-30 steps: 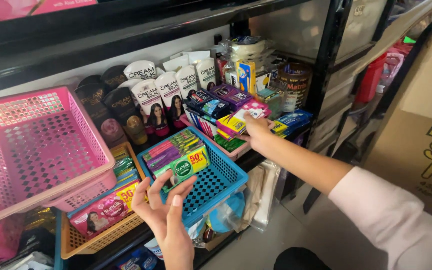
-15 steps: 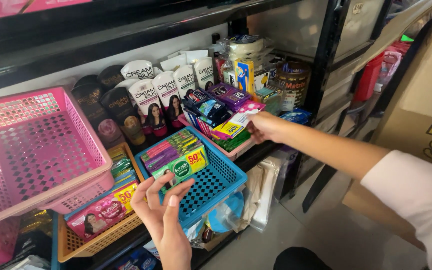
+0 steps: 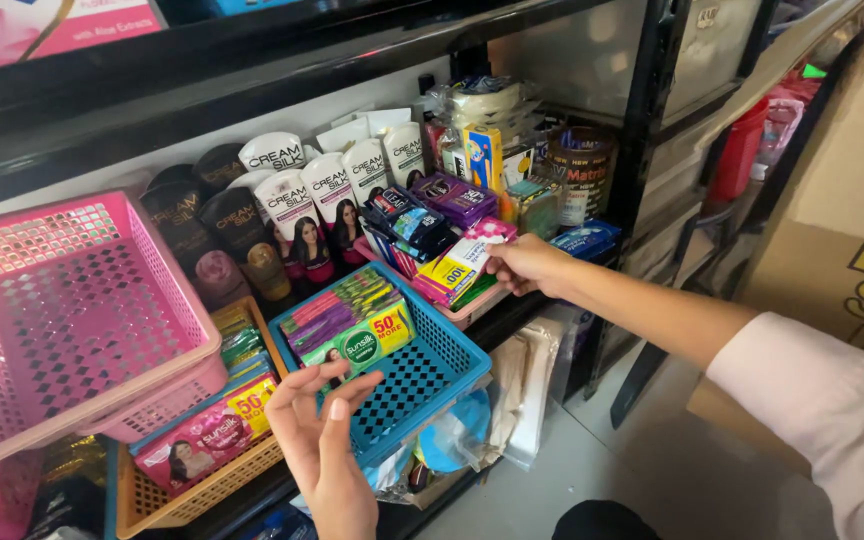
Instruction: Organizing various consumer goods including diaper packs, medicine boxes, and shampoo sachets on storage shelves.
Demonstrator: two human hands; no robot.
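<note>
My left hand (image 3: 322, 440) grips the near rim of a blue perforated basket (image 3: 422, 375) that holds a stack of green and purple sachets (image 3: 352, 320). My right hand (image 3: 522, 265) reaches to a pink tray (image 3: 472, 305) further right and pinches a bundle of yellow and pink sachets (image 3: 457, 268) standing in it. Dark blue and purple packets (image 3: 422, 215) lie behind that bundle.
An empty pink basket (image 3: 62, 310) tilts at the left above an orange basket (image 3: 202, 480) of pink sachets. White and dark tubes (image 3: 292, 205) stand at the back. A black shelf post (image 3: 642, 150) rises on the right, with a cardboard box (image 3: 832, 290) on the floor beyond it.
My right hand has drawn back slightly from the far packets and now holds the yellow and pink sachet bundle lower over the pink tray. My left hand stays on the blue basket.
</note>
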